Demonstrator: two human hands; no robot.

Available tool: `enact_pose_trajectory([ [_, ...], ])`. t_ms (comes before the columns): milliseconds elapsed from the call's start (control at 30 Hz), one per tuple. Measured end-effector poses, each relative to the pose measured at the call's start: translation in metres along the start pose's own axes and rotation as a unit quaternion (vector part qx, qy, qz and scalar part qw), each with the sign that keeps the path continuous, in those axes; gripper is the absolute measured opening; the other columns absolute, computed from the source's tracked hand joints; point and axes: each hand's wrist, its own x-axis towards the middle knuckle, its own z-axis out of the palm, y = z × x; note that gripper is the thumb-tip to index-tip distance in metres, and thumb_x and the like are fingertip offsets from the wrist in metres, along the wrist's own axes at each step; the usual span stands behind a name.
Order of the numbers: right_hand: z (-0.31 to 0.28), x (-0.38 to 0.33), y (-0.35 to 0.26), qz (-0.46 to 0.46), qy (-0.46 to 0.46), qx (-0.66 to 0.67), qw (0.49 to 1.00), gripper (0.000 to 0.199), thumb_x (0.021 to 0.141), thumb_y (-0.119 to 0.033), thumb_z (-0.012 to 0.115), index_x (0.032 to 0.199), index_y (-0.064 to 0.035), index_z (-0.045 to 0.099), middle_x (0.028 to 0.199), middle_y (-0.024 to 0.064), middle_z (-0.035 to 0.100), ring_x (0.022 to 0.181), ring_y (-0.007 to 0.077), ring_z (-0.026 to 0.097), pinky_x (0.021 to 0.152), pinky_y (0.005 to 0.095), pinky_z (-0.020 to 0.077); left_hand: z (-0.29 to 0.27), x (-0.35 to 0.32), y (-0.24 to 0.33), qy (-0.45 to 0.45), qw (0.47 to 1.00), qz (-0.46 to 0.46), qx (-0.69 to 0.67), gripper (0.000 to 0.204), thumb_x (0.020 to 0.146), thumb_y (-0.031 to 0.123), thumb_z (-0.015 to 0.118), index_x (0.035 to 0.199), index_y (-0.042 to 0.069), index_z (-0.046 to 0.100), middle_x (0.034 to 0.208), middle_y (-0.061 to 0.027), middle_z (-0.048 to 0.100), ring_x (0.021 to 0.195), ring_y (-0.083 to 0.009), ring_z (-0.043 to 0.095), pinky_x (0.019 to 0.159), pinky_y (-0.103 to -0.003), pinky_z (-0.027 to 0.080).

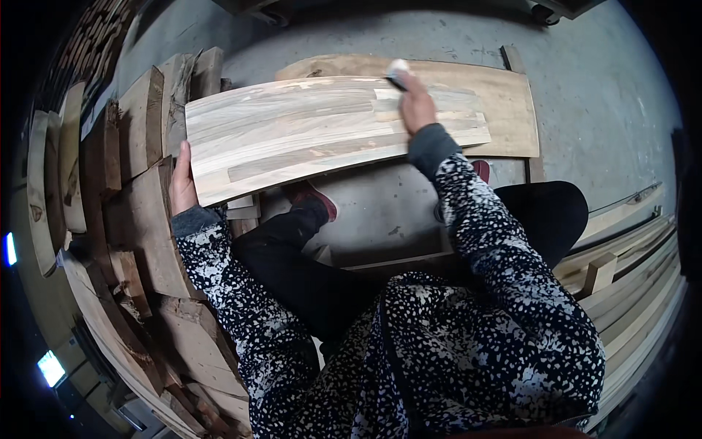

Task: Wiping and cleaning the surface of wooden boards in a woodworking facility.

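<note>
A pale laminated wood panel (307,132), made of strips of differing grain, lies across in front of me, slightly raised at its left. At its left end my left hand (183,189) is closed on the edge, thumb upward; its other fingers are mostly hidden. Over the far edge, toward the right end, my right hand (418,110) grips a small white and dark object (398,71). Its kind is too blurred to tell. Beneath the panel a wider brown board (504,110) sticks out at the back and right.
Rough timber slabs (150,227) are stacked close along my left side. Long pale planks (636,293) lie at the lower right with a short wood block (599,273) on them. Dark stacked wood (88,44) stands far left, and a caster wheel (545,14) shows at the back.
</note>
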Motion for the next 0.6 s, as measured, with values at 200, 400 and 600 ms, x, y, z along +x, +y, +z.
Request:
enact_pose_trajectory([
  [200,-0.063,-0.047,0.097,0.128,0.045,-0.192,0.972,0.037,0.075,-0.004,0.041,0.111,-0.0046,0.05,0.105,0.0209,0.052,0.097,0.0362,0.049,0.085,0.0374,0.0383,0.007,0.002,0.003,0.012,0.997,0.057,0.041,0.048,0.082,0.034,0.055,0.113,-0.002,0.048,0.109,-0.0094,0.053,0.098,-0.0152,0.05,0.086,-0.026,0.038],
  [400,-0.002,-0.044,-0.105,-0.117,-0.123,0.0,0.985,0.043,0.081,-0.017,0.047,0.123,-0.0105,0.042,0.13,0.0129,0.035,0.123,0.0325,0.027,0.1,0.0465,0.0181,0.012,0.003,0.007,0.071,0.99,0.074,0.094,0.049,0.078,0.029,0.06,0.113,-0.003,0.049,0.114,-0.009,0.051,0.102,-0.0156,0.048,0.09,-0.027,0.035],
  [600,-0.018,-0.014,0.007,-0.089,-0.031,-0.049,0.994,0.034,0.081,-0.013,0.046,0.114,-0.0065,0.048,0.12,0.0161,0.046,0.115,0.0328,0.038,0.098,0.0413,0.0256,0.006,0.001,0.007,0.08,0.985,0.094,0.124,0.051,0.079,0.03,0.059,0.113,-0.006,0.048,0.111,-0.0099,0.052,0.1,-0.0155,0.05,0.089,-0.027,0.036],
])
